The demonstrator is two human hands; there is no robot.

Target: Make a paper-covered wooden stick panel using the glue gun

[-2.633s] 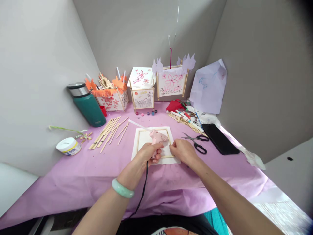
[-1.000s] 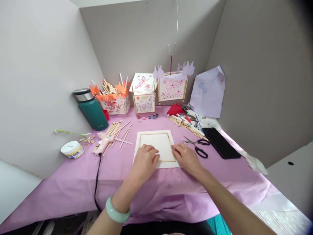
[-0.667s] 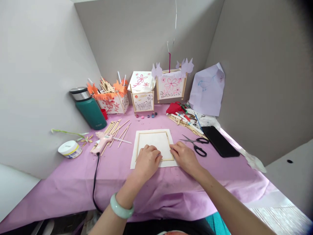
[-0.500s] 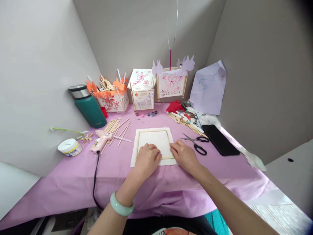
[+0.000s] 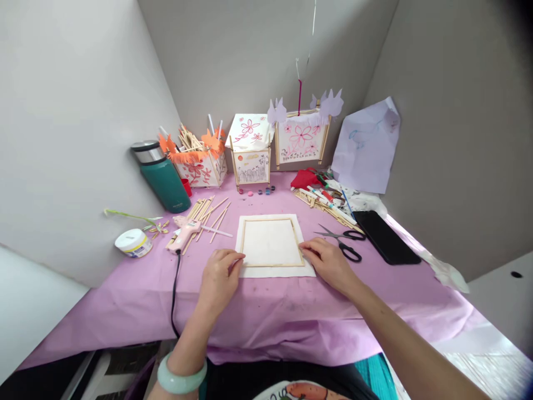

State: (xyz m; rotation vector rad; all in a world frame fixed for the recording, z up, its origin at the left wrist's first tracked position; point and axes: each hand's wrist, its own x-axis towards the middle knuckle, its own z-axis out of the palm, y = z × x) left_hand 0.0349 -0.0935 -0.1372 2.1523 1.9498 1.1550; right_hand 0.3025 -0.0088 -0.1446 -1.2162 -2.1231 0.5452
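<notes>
A white paper sheet (image 5: pixel 272 244) with a square frame of thin wooden sticks (image 5: pixel 270 220) glued on it lies flat on the purple tablecloth (image 5: pixel 291 311). My left hand (image 5: pixel 219 276) rests at the sheet's near left corner, fingers curled, fingertips touching the frame's corner. At the near right corner is my right hand (image 5: pixel 328 261), whose fingertips press down on the frame. Neither hand holds anything. The pink glue gun (image 5: pixel 185 231) lies to the left, its black cord (image 5: pixel 175 289) running off the table.
Loose wooden sticks (image 5: pixel 204 214), a green flask (image 5: pixel 162 175) and a white tub (image 5: pixel 133 243) sit at left. Scissors (image 5: pixel 343 243) and a black phone (image 5: pixel 385 236) lie right. Paper lanterns (image 5: pixel 252 149) and a pile of markers (image 5: pixel 325 197) stand behind.
The glue gun, held over the frame at first, was laid down at left. My left hand has slid from the frame's near edge to its left corner. The view shifted.
</notes>
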